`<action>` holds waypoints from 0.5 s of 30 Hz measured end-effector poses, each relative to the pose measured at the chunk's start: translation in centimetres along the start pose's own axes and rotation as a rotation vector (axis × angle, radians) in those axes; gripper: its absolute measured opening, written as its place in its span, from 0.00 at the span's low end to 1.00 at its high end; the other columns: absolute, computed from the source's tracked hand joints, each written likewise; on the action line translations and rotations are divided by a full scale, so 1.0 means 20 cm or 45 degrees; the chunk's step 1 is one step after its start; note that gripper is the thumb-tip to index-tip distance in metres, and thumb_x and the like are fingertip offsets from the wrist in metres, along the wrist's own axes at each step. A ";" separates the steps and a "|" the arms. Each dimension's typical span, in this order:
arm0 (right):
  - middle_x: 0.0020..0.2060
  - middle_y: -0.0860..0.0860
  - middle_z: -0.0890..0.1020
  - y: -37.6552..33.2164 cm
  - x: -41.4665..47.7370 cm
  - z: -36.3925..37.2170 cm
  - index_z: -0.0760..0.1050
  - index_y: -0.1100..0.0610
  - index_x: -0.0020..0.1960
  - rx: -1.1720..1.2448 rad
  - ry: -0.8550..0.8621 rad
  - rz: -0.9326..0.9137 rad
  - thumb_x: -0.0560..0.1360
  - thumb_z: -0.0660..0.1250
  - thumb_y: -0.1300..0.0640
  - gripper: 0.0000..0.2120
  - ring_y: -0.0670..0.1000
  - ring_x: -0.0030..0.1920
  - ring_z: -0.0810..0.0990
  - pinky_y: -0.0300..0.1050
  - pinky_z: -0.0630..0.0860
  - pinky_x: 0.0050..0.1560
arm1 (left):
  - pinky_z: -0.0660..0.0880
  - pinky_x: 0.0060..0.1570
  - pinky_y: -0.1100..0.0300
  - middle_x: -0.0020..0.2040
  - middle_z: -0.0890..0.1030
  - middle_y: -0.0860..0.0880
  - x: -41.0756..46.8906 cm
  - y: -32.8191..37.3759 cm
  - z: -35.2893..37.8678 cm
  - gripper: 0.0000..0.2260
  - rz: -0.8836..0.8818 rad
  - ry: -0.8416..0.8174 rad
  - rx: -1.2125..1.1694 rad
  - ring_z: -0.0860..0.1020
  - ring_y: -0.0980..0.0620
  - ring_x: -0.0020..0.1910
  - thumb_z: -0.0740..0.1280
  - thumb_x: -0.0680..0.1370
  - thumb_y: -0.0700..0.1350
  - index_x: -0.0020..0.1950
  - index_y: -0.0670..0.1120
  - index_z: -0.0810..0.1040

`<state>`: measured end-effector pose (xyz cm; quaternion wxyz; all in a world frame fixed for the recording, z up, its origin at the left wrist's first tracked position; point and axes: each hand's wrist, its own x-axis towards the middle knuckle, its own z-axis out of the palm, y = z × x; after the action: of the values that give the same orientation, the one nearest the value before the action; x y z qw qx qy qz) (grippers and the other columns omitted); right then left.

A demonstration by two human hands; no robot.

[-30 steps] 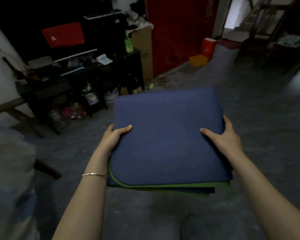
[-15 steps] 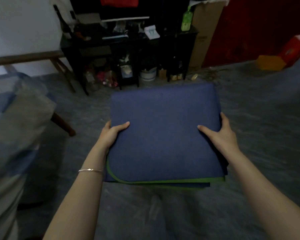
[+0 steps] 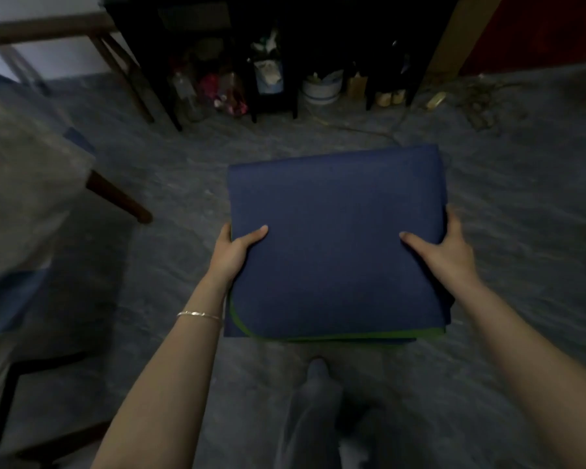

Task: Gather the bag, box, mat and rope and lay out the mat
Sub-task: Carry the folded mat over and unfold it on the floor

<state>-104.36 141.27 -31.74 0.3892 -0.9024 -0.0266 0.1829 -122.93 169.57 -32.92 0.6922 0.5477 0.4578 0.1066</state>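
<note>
A folded mat (image 3: 335, 238), dark blue on top with a green underside showing along its near edge, is held flat in front of me above the grey floor. My left hand (image 3: 236, 252) grips its left edge with the thumb on top. My right hand (image 3: 447, 252) grips its right edge the same way. A thin bracelet sits on my left wrist. No bag, box or rope can be made out in this dim view.
A dark shelf unit (image 3: 285, 62) with bottles, a white bowl and clutter stands ahead. A chair draped in grey-blue cloth (image 3: 24, 198) is at the left, one wooden leg (image 3: 119, 198) sticking out. My leg (image 3: 315, 401) is below the mat. Grey floor (image 3: 521, 198) stretches right.
The view has tilted downward and nearer the shelf unit; the red wall and orange boxes have left the frame. Both hands keep the same grip on the mat.
</note>
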 end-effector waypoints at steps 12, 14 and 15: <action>0.68 0.50 0.71 0.76 0.93 0.86 0.53 0.46 0.75 -0.007 -0.229 -0.027 0.65 0.74 0.39 0.47 0.56 0.64 0.73 0.52 0.71 0.63 | 0.79 0.43 0.61 0.51 0.83 0.52 0.90 -0.97 0.21 0.17 -0.058 0.205 0.020 0.83 0.55 0.46 0.75 0.69 0.45 0.55 0.49 0.76; 0.69 0.50 0.70 0.94 1.06 1.02 0.53 0.47 0.75 -0.007 -0.260 -0.038 0.65 0.74 0.40 0.47 0.55 0.65 0.73 0.51 0.71 0.62 | 0.79 0.45 0.60 0.52 0.83 0.52 1.05 -1.18 0.22 0.18 -0.060 0.244 0.023 0.82 0.54 0.47 0.76 0.68 0.46 0.56 0.48 0.77; 0.69 0.49 0.70 1.03 1.13 1.11 0.53 0.47 0.76 -0.001 -0.270 -0.050 0.65 0.74 0.41 0.47 0.55 0.65 0.72 0.51 0.71 0.62 | 0.79 0.47 0.57 0.53 0.83 0.51 1.13 -1.29 0.23 0.21 -0.067 0.264 0.026 0.83 0.53 0.49 0.76 0.67 0.47 0.58 0.48 0.76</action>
<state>-93.06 146.59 -67.32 0.3873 -0.8775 -0.0853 0.2697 -116.00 171.43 -66.81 0.6380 0.5284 0.5424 0.1399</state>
